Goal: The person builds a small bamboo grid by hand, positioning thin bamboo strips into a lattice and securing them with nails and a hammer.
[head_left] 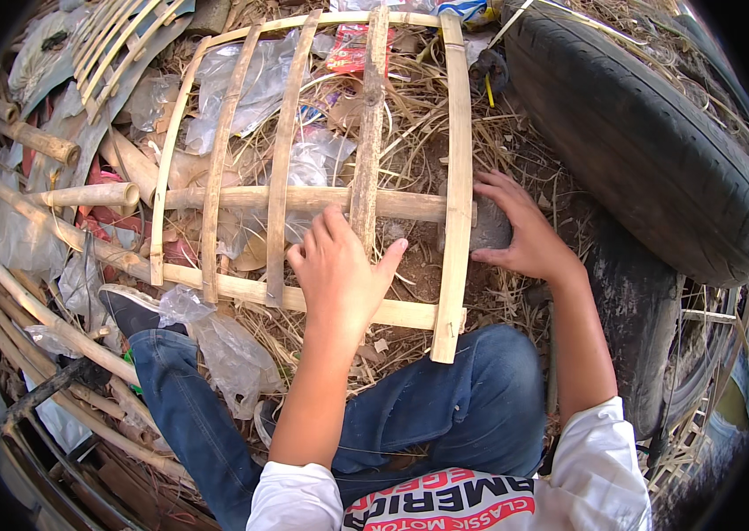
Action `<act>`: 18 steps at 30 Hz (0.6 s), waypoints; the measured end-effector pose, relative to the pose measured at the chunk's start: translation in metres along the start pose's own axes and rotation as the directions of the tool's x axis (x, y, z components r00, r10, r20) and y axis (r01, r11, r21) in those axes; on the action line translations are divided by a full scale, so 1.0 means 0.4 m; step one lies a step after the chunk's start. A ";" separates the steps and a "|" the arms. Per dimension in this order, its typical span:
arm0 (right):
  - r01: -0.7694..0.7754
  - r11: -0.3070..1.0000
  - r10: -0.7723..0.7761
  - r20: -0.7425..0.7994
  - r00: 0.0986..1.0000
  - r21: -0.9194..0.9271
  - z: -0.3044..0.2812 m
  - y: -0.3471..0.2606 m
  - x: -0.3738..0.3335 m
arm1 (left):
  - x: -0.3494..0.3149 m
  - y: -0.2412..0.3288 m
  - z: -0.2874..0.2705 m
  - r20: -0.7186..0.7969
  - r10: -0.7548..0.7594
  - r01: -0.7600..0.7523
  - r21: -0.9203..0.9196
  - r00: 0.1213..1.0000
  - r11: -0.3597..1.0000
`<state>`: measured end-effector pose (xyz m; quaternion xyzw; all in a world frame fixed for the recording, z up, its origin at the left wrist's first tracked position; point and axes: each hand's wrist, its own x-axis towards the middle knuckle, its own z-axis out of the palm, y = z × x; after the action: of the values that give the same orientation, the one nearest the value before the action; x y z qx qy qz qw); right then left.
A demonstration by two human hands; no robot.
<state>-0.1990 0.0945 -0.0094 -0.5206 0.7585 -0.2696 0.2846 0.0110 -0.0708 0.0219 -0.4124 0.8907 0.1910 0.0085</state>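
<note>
Bamboo frame (pixel 283 168) over the littered ground (pixel 420 265), left grip (pixel 337 261) spread loosely by its slats (pixel 456 150), right grip (pixel 523 232) curving round a grey block (pixel 492 232), hold unclear; steady those slats evenly

At six o'clock, the white shirt (pixel 481 501) bears upside-down black, red and white lettering. The red wrapper (pixel 345 57) near twelve is illegible.

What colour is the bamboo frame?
The bamboo frame is mostly pale tan, one slat mottled darker; head view.
</note>
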 end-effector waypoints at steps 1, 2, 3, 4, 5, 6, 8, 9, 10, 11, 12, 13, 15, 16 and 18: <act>0.002 1.000 -0.002 -0.002 1.000 0.002 0.004 0.003 0.004 | -0.002 -0.001 0.011 0.071 -0.052 0.053 -0.013 0.996 0.999; 0.008 1.000 -0.008 -0.015 1.000 -0.003 0.005 0.009 0.007 | 0.001 0.003 0.023 0.112 -0.068 0.078 -0.085 0.991 0.993; 0.022 1.000 -0.022 -0.012 1.000 -0.013 0.004 0.011 0.007 | 0.001 0.004 0.030 0.107 -0.079 0.094 -0.148 0.991 0.985; 0.036 0.999 -0.036 -0.009 0.999 -0.025 -0.001 0.009 0.006 | -0.001 0.006 0.038 0.102 -0.090 0.110 -0.211 0.991 0.971; 0.051 0.998 -0.051 -0.005 0.999 -0.036 -0.005 0.006 0.004 | -0.004 0.006 0.045 0.097 -0.103 0.126 -0.273 0.990 0.954; 0.030 0.998 -0.030 -0.001 1.000 -0.048 -0.009 0.003 0.003 | -0.005 0.002 0.052 0.096 -0.074 0.100 -0.306 0.993 0.947; -0.009 0.997 0.009 0.006 1.000 -0.073 -0.010 -0.002 0.002 | -0.007 -0.013 0.057 0.089 -0.019 0.051 -0.373 0.996 0.927; -0.012 0.999 0.012 -0.008 1.000 -0.047 -0.006 -0.001 0.001 | -0.006 -0.014 0.056 0.105 -0.019 0.057 -0.370 0.994 0.927; -0.014 1.000 0.014 -0.023 1.000 -0.020 -0.001 0.001 0.000 | -0.003 -0.014 0.052 0.121 -0.020 0.064 -0.367 0.992 0.928; -0.016 1.000 0.016 -0.037 0.999 0.007 0.004 0.004 -0.003 | -0.004 -0.014 0.053 0.137 -0.022 0.071 -0.364 0.990 0.929; -0.009 1.000 0.009 -0.048 0.999 0.006 0.005 0.005 -0.003 | -0.007 -0.017 0.057 0.119 -0.019 0.061 -0.363 0.993 0.930; -0.001 1.000 0.002 -0.058 0.998 0.004 0.007 0.008 -0.006 | -0.010 -0.019 0.058 0.116 -0.028 0.068 -0.359 0.993 0.931; 0.016 1.000 -0.015 -0.066 0.998 0.004 0.005 0.012 -0.007 | -0.013 -0.017 0.061 0.113 -0.042 0.079 -0.353 0.993 0.932; 0.025 1.000 -0.025 -0.063 0.998 0.004 0.002 0.016 -0.005 | -0.012 -0.014 0.059 0.095 -0.037 0.063 -0.296 0.995 0.953; 0.027 1.000 -0.027 -0.050 0.998 -0.002 -0.002 0.022 -0.005 | -0.008 -0.006 0.052 0.061 -0.022 0.032 -0.178 0.998 0.983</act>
<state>-0.2045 0.0994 -0.0146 -0.5241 0.7585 -0.2858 0.2616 0.0118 -0.0625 0.0024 -0.4177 0.8636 0.2824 0.0002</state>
